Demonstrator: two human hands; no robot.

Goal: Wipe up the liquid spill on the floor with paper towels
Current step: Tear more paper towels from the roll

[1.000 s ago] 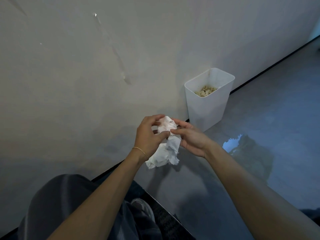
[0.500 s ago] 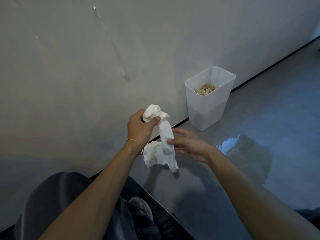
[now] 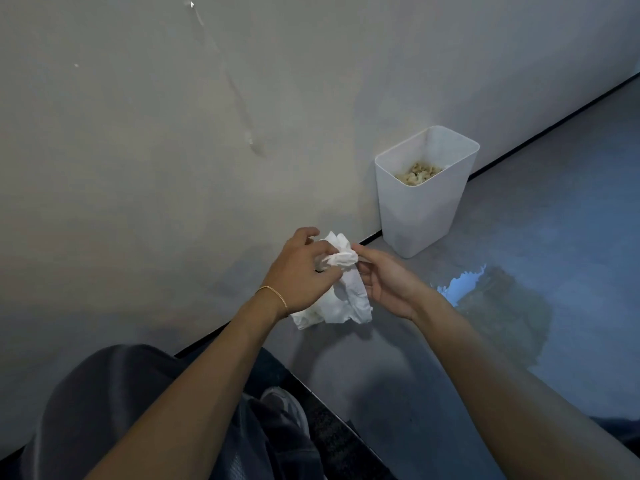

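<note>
Crumpled white paper towel [image 3: 353, 296] at frame centre: I see the left hand [image 3: 301, 271] gripping it, right hand [image 3: 388, 282] pinching its top.

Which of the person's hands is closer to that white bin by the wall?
Right. The right hand is just below-left of the white bin in this view; the left hand is further left, beyond the paper towel.
</note>
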